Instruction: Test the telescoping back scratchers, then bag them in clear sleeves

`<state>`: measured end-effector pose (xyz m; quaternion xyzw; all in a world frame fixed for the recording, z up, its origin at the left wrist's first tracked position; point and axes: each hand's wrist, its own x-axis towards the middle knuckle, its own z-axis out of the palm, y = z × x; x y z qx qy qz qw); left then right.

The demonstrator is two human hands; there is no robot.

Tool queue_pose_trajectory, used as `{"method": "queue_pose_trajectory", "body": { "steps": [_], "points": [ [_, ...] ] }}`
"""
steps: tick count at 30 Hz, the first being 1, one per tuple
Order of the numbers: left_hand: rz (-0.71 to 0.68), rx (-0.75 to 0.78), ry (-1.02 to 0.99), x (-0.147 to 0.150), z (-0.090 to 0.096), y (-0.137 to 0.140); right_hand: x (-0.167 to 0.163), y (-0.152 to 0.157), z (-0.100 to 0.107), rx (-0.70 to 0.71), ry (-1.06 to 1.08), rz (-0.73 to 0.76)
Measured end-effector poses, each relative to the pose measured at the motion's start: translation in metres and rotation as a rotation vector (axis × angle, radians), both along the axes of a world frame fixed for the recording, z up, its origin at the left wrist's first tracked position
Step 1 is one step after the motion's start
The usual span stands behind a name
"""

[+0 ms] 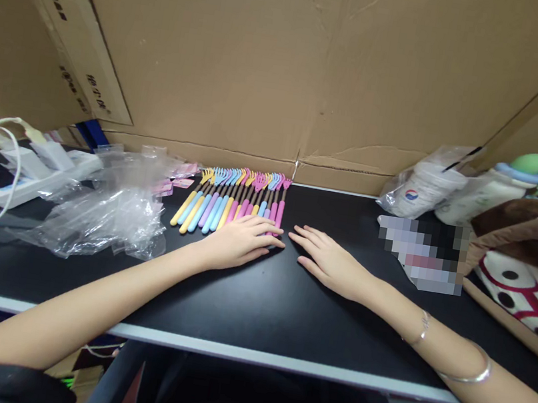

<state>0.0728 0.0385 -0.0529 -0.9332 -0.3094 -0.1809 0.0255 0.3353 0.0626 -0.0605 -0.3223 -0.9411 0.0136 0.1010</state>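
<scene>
Head view: my left hand [240,243] and right hand [334,264] extended, gripping nothing; left needs light touch near scratchers [232,211].

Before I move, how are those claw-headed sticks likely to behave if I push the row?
The claw-headed sticks look fairly stiff, with straight handles. They might slide or roll separately, since they lie side by side with no visible band. Their claws could snag, being bunched closely together.

My black desk [251,320]'s got a row of scratchers [217,211], with clear bags [114,222] and a power strip [18,186] off left, plus a bagged cup [427,190] and bottle [505,196] right.
</scene>
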Motion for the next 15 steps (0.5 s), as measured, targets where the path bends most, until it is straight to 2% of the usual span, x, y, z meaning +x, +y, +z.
{"method": "queue_pose_trajectory", "body": {
  "steps": [15],
  "points": [
    [0.037, -0.033, -0.099, 0.0012, -0.005, 0.0092, -0.0024, -0.0022, 0.001, 0.019, -0.019, -0.003]
  ]
}}
